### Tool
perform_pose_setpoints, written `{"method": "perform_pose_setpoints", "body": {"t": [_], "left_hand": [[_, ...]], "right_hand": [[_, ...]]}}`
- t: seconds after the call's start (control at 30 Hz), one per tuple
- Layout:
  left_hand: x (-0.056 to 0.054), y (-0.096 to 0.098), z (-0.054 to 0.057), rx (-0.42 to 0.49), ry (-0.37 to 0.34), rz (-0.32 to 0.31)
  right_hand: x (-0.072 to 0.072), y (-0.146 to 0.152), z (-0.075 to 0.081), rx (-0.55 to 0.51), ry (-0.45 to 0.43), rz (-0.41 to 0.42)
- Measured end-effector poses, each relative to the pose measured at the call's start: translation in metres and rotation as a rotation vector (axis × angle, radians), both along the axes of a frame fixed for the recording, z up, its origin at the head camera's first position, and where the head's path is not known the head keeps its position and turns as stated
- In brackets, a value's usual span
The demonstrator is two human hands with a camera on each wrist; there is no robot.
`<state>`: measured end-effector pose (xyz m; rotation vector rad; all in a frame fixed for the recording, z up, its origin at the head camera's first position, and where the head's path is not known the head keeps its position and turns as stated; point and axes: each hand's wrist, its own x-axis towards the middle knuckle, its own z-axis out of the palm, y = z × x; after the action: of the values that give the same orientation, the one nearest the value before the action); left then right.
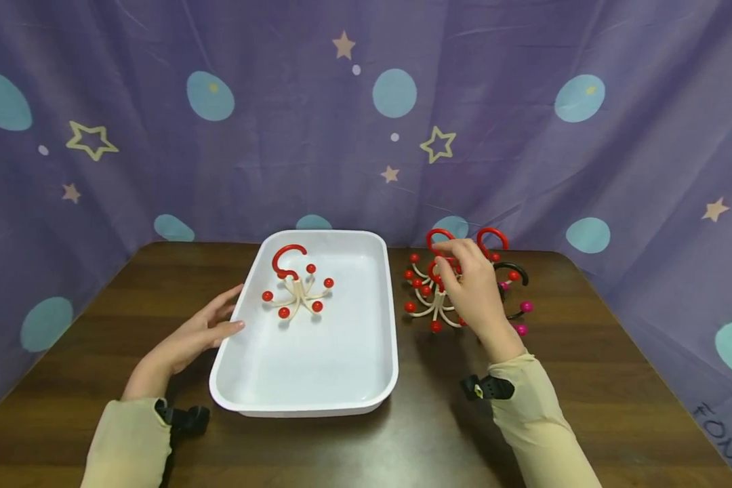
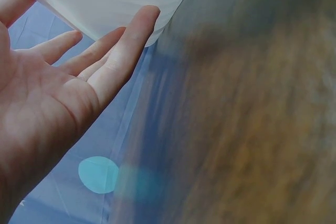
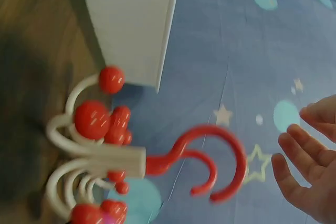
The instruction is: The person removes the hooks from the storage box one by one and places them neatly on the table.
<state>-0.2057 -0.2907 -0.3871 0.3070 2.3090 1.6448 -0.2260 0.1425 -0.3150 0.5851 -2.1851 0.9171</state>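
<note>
My left hand (image 1: 198, 335) rests at the left side of a white tray (image 1: 317, 408). Its fingers reach out fairly straight against the outer wall, thumb by the rim. Inside the tray stands a cream hanger (image 1: 299, 290) with a red hook and several curved, red-ball-tipped arms. To the right, my right hand (image 1: 472, 285) is over a cluster of similar hangers and partly hides them. In the right wrist view, the nearest hanger (image 3: 119, 160) has its red hook pointing toward the loosely bent fingers (image 3: 302, 148), with a gap between.
Behind that hand is another red hook (image 1: 493, 234), along with a black hanger (image 1: 515, 270) with pink balls. A brown wooden table (image 1: 439, 434) bears everything. A purple patterned curtain (image 1: 317, 163) hangs along its back edge.
</note>
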Motion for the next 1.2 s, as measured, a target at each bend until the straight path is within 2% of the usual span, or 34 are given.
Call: {"method": "perform_pose_setpoints", "body": {"t": [0.3, 0.63, 0.87, 1.2], "left_hand": [[-0.002, 0.001, -0.002, 0.032, 0.006, -0.019], [0.001, 0.0, -0.001, 0.023, 0.008, -0.009], [0.001, 0.0, -0.002, 0.017, 0.001, 0.002], [0.002, -0.003, -0.002, 0.02, 0.025, -0.019]], "right_hand": [[-0.016, -0.038, 0.03, 0.118, -0.117, 0.161], [-0.033, -0.09, 0.059, 0.271, -0.247, 0.29], [-0.045, -0.127, 0.059, 0.331, -0.314, 0.367], [-0.054, -0.162, 0.05, 0.453, -0.411, 0.37]]}}
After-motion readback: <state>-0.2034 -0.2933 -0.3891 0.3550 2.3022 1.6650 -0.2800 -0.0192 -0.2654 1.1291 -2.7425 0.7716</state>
